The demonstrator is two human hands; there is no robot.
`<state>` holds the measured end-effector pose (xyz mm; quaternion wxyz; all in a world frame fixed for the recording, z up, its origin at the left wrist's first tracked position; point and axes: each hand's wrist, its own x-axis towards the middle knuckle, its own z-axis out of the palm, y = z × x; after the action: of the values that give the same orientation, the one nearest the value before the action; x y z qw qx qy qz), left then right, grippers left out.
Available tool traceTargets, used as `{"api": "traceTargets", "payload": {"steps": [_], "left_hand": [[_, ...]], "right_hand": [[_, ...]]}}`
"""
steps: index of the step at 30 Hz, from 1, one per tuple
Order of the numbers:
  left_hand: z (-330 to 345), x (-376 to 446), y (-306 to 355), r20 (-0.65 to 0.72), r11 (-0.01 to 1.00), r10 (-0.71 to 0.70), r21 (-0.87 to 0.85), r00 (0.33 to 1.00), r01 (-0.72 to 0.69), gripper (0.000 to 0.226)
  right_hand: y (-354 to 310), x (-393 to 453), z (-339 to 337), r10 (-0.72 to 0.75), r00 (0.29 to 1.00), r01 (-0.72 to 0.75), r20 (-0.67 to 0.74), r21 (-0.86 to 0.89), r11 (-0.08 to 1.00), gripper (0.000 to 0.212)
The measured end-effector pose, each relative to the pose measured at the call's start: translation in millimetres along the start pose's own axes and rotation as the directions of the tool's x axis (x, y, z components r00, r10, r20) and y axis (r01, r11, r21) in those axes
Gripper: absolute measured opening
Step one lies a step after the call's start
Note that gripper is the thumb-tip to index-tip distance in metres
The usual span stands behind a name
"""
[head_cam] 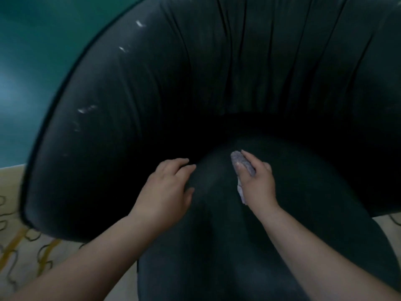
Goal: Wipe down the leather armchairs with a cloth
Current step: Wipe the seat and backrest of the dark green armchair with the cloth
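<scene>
A dark leather armchair fills most of the view, its curved, pleated back wrapping round a dark seat cushion. My right hand holds a small grey-lilac cloth against the rear of the cushion, thumb over it and fingers behind. My left hand rests on the cushion's left side with its fingers straight and spread, nothing in it. The two hands are a hand's width apart. The deep gap between cushion and back is in shadow.
Small white scuff marks dot the chair's left inner wall. A pale carpet with yellow and dark squiggles shows at the lower left and a strip at the right. A teal wall lies behind the chair.
</scene>
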<state>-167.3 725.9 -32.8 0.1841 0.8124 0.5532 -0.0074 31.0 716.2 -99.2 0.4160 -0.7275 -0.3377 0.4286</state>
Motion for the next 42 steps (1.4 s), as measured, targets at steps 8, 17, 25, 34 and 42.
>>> {"api": "traceTargets", "payload": {"steps": [8, 17, 25, 34, 42], "left_hand": [[-109.6, -67.6, -2.1, -0.307, 0.998, -0.059, -0.033, 0.95, 0.051, 0.057], [-146.0, -106.1, -106.5, -0.177, 0.955, -0.284, -0.137, 0.942, 0.263, 0.102], [-141.0, -100.2, -158.5, 0.1, 0.884, -0.17, -0.424, 0.98, 0.196, 0.112], [-139.3, -83.2, -174.6, 0.088, 0.881, -0.074, -0.461, 0.993, 0.106, 0.112], [-140.1, -59.5, -174.5, 0.087, 0.843, -0.08, -0.525, 0.993, 0.114, 0.113]], "right_hand": [[-65.1, -54.8, 46.6, -0.082, 0.989, 0.069, 0.126, 0.102, 0.992, 0.034], [-110.3, -109.8, 109.5, -0.231, 0.97, 0.208, 0.075, 0.235, 0.949, 0.033], [-130.9, -151.4, 202.7, -0.613, 0.79, 0.613, 0.028, -0.078, 0.786, 0.042], [-137.8, -139.6, 222.2, -0.643, 0.76, 0.623, -0.097, -0.178, 0.762, 0.037], [-147.7, -106.8, 215.8, -0.622, 0.768, 0.602, -0.155, -0.156, 0.783, 0.036]]}}
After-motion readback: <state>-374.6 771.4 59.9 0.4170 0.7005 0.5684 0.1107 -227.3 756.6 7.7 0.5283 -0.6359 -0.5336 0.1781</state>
